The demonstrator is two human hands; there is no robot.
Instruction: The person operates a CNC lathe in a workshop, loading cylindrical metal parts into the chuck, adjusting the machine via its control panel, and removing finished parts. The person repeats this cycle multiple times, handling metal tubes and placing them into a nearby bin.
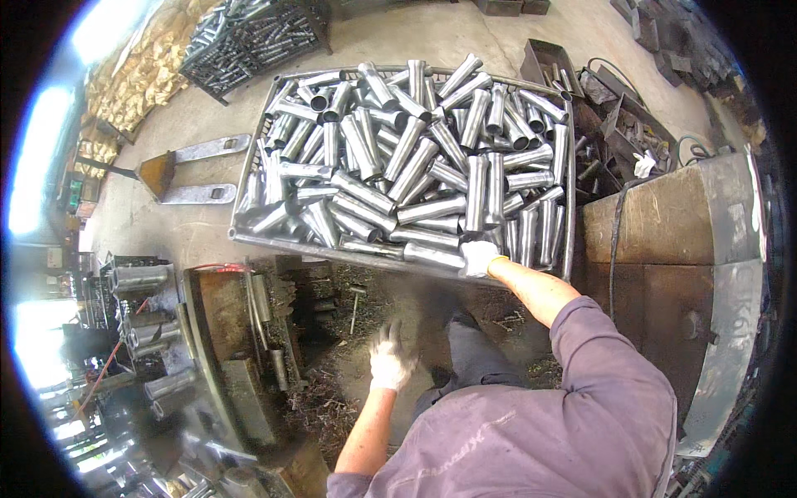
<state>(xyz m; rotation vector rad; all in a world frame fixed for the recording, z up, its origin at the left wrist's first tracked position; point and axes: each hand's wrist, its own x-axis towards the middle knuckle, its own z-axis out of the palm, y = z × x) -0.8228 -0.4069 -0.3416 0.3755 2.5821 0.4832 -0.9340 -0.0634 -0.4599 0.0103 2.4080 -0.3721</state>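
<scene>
From the head camera, we look down at a big bin (332,255) piled with shiny metal tubes (411,170). The tubes lie every which way, some flat, some tipped up, and we can see into the round ends of a few. The bin sits on the floor (195,226) in front of us.

Our two hands are well apart, and both have white gloves on. Our right hand (479,257) reaches out to the near edge of the bin. It is at the end of a tube (434,256) that lies flat along that edge. We cannot tell if the fingers are closed around it. Our left hand (392,358) is lower down, nearer to us, out of the bin. It is a bit blurry, its fingers point away from us, and we see no tube in it.

Under our left hand, the ground has bits of scrap (328,407) on it. A small T-shaped tool (355,309) is near the bin. To the left, a pallet jack (155,177) points its two forks at the bin. More tubes lie on a rack at the left. At the right is a big brown box (647,224).
</scene>
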